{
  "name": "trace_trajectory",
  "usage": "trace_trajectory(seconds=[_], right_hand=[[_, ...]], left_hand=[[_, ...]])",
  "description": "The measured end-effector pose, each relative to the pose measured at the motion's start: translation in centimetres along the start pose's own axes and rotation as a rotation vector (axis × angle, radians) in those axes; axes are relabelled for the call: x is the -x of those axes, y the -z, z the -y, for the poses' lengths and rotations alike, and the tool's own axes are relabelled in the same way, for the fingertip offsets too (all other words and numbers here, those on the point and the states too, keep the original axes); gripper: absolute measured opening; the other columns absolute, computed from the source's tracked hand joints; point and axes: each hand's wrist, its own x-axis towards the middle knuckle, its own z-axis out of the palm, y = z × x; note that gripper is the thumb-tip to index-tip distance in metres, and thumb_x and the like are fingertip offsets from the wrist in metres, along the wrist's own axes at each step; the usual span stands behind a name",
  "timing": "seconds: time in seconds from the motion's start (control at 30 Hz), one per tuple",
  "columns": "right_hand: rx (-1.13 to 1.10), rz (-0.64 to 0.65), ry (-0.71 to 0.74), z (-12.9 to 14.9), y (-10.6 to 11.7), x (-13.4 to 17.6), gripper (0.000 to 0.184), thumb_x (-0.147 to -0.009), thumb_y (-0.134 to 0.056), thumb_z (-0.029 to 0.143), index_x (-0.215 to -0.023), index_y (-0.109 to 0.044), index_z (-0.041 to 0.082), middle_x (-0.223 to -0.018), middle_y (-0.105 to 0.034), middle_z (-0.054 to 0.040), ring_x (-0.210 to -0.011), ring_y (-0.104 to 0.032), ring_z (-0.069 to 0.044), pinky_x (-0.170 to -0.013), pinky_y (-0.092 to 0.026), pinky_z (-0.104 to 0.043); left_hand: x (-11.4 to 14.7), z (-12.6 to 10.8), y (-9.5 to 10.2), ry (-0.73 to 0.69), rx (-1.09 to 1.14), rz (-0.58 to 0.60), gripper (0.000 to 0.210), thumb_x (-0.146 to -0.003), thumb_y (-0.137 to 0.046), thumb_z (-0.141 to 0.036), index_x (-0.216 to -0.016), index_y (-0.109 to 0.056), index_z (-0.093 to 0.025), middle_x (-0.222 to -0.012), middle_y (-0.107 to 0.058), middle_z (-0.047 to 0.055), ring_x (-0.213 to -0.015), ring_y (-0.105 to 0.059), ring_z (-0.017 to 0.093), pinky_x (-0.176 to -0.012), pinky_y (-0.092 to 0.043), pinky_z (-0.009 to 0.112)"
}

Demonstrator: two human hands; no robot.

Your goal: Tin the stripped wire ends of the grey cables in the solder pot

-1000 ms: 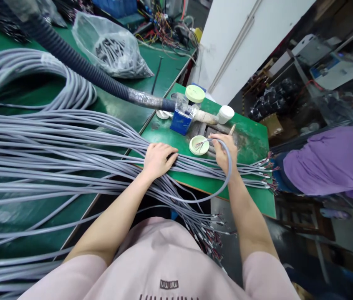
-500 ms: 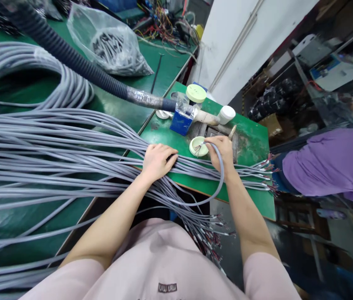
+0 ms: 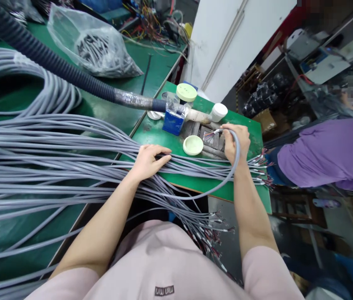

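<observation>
My right hand (image 3: 236, 141) pinches a grey cable (image 3: 223, 180) close to its stripped end. Thin coloured wires (image 3: 209, 135) fan out from that end, over the silvery square opening of a grimy solder pot (image 3: 212, 143); whether their tips touch it I cannot tell. The cable loops down and back left to the other cables. My left hand (image 3: 150, 160) lies on the bundle of grey cables (image 3: 192, 166), thumb and fingers apart. Left of the pot sits a shallow pale green dish (image 3: 192, 146).
A ribbed hose (image 3: 82, 79) runs to a blue box (image 3: 173, 121) behind the dish. Nearby stand a green-lidded jar (image 3: 186, 92) and a white tub (image 3: 218, 111). A cable coil (image 3: 54, 89) and a plastic bag (image 3: 95, 50) lie left. Someone in purple (image 3: 326, 154) is at right.
My right hand has moved right, taking the wire ends from the pale green dish to over the solder pot. My left hand stays on the cable bundle. The view has shifted slightly.
</observation>
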Motion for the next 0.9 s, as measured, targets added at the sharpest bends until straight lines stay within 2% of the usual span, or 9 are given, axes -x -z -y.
trace_trajectory(seconds=[0.17,0.3,0.77,0.9], right_hand=[[0.039,0.050,-0.065,-3.4,-1.4,-0.5,0.024,-0.092,-0.049,0.035,-0.099,-0.068,0.024,-0.096,-0.068,-0.0071,-0.098,-0.061,-0.022,-0.092,-0.045,-0.039],[0.060,0.110,-0.091,-4.8,-2.6,-0.3,0.024,-0.092,-0.049,0.034,-0.099,-0.069,0.023,-0.095,-0.068,-0.0081,-0.099,-0.060,-0.023,-0.092,-0.045,-0.040],[0.134,0.195,-0.108,-6.1,-4.8,0.1,0.024,-0.090,-0.050,0.034,-0.098,-0.070,0.023,-0.094,-0.064,-0.0082,-0.095,-0.058,-0.023,-0.091,-0.043,-0.040],[0.125,0.183,-0.124,-5.6,-4.2,0.1,0.025,-0.090,-0.050,0.035,-0.097,-0.071,0.022,-0.094,-0.065,-0.0084,-0.095,-0.059,-0.024,-0.091,-0.044,-0.041]], left_hand=[[0.0,0.1,0.0,0.007,0.010,0.026,0.027,-0.087,-0.054,-0.041,-0.098,-0.069,-0.022,-0.105,-0.074,0.002,-0.101,-0.064,0.020,-0.103,-0.029,0.039],[0.0,0.0,-0.1,0.000,-0.010,0.029,0.027,-0.087,-0.054,-0.041,-0.099,-0.069,-0.022,-0.105,-0.074,0.002,-0.099,-0.064,0.020,-0.103,-0.029,0.039],[0.0,0.1,-0.2,-0.011,-0.037,0.026,0.027,-0.088,-0.053,-0.041,-0.099,-0.069,-0.023,-0.105,-0.074,0.002,-0.098,-0.062,0.019,-0.102,-0.028,0.038],[0.0,0.1,-0.2,0.005,-0.038,0.035,0.027,-0.088,-0.053,-0.041,-0.100,-0.069,-0.023,-0.106,-0.074,0.001,-0.100,-0.062,0.019,-0.104,-0.028,0.038]])
